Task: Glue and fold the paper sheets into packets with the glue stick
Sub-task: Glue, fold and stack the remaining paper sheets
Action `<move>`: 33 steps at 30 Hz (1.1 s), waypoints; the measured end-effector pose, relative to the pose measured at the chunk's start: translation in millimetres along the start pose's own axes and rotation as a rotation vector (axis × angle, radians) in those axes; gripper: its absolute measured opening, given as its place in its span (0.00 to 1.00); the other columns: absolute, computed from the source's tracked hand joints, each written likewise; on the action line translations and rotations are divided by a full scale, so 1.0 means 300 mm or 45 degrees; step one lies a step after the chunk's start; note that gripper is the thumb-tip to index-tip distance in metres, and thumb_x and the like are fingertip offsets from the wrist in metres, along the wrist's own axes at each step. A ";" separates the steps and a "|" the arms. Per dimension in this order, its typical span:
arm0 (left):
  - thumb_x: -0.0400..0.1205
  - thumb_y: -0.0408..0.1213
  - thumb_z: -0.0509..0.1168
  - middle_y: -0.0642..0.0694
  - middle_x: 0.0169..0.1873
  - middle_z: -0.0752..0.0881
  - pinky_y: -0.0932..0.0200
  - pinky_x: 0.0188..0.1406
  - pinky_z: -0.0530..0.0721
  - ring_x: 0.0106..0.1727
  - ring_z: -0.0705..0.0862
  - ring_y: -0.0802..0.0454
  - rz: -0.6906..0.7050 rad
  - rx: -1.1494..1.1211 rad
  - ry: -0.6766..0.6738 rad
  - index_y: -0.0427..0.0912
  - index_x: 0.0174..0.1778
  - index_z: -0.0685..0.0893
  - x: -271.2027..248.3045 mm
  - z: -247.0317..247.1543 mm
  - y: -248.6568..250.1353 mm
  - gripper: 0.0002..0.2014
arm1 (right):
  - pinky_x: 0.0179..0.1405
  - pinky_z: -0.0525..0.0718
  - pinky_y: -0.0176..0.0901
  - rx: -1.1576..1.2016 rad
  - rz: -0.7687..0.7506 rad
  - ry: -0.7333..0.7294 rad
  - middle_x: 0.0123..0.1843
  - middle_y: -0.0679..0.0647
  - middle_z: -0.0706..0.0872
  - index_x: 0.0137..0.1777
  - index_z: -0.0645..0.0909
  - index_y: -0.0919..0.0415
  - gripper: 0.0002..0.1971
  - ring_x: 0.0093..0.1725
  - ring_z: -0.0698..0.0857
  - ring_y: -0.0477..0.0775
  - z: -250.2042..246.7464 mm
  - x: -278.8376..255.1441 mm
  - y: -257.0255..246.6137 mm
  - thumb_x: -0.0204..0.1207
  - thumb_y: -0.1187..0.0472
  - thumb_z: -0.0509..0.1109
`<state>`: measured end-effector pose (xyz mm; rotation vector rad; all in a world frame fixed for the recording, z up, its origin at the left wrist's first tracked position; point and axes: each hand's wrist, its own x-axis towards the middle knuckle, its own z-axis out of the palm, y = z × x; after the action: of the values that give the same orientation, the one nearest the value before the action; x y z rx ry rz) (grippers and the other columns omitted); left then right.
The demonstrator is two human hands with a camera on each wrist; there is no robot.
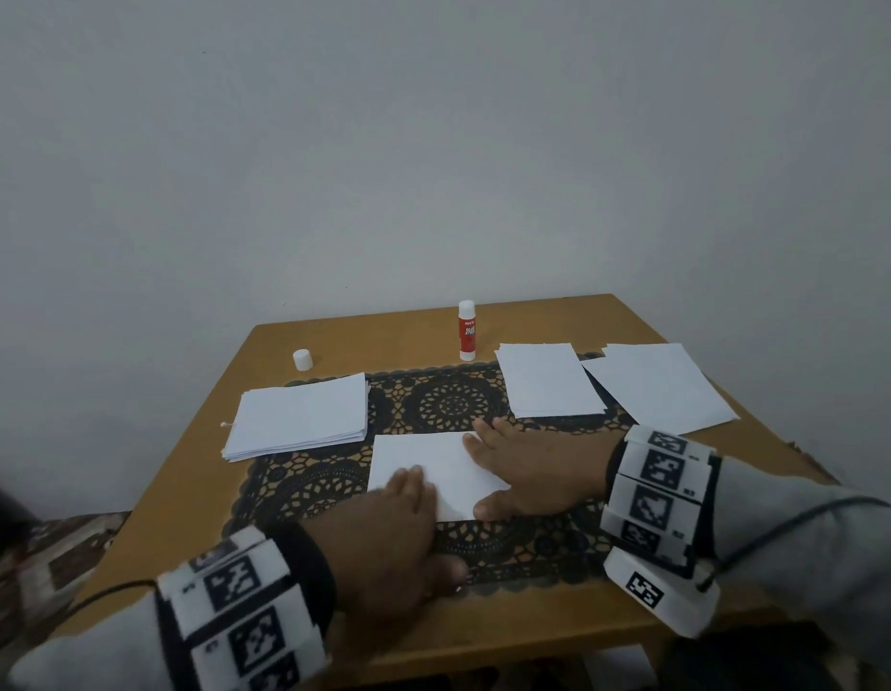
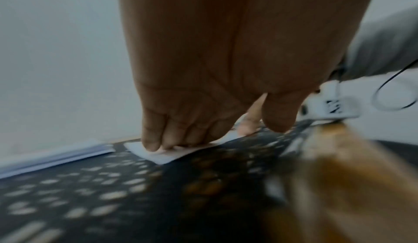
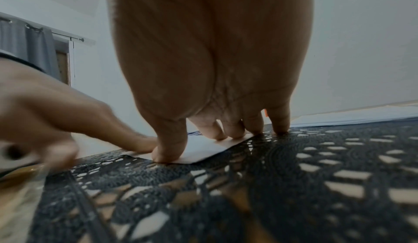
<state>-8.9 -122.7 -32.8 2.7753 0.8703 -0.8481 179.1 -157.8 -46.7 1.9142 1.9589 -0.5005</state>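
Pressing the fold flat

I'm flattening the folded sheet [image 1: 423, 466] at lower centre with both hands, left hand [image 1: 388, 521] and right hand [image 1: 528, 471], fingers straight (glue stick [image 1: 467, 330] standing uncapped, upper centre); uneven pressure could skew the crease.

Left hand [image 1: 383, 531] covers the near-left corner of the folded sheet [image 1: 433, 466]; right hand [image 1: 538, 471] hides its right edge. Glue stick [image 1: 467, 331] label too small to read past "glue stick". Left wrist view: lace mat [image 2: 90, 193] and tabletop [image 2: 350, 184] smeared w/ blur. Right wrist view: left hand blurred, cut off at pic's left edge.
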 end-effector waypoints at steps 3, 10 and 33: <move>0.85 0.62 0.45 0.39 0.83 0.37 0.48 0.83 0.49 0.84 0.41 0.44 -0.134 -0.015 0.014 0.38 0.83 0.37 0.043 -0.025 -0.046 0.41 | 0.85 0.47 0.61 0.001 -0.002 -0.007 0.87 0.58 0.34 0.86 0.35 0.60 0.44 0.86 0.37 0.60 -0.003 -0.004 0.001 0.84 0.38 0.55; 0.87 0.56 0.48 0.41 0.83 0.39 0.50 0.83 0.50 0.85 0.44 0.46 -0.013 -0.096 0.044 0.40 0.84 0.41 0.086 -0.053 -0.050 0.36 | 0.85 0.48 0.60 0.036 -0.009 0.021 0.87 0.58 0.36 0.86 0.37 0.60 0.44 0.86 0.38 0.59 -0.007 -0.009 -0.001 0.83 0.38 0.57; 0.86 0.53 0.53 0.42 0.82 0.59 0.54 0.78 0.63 0.80 0.63 0.46 -0.056 -0.097 0.276 0.41 0.82 0.58 0.143 -0.053 -0.113 0.31 | 0.83 0.53 0.58 0.068 0.054 0.134 0.88 0.59 0.43 0.86 0.43 0.60 0.45 0.86 0.46 0.61 0.002 -0.005 -0.036 0.81 0.36 0.59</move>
<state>8.8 -69.2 -40.7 2.8272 0.9773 -0.5131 168.4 -159.5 -46.4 2.0493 1.9833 -0.4528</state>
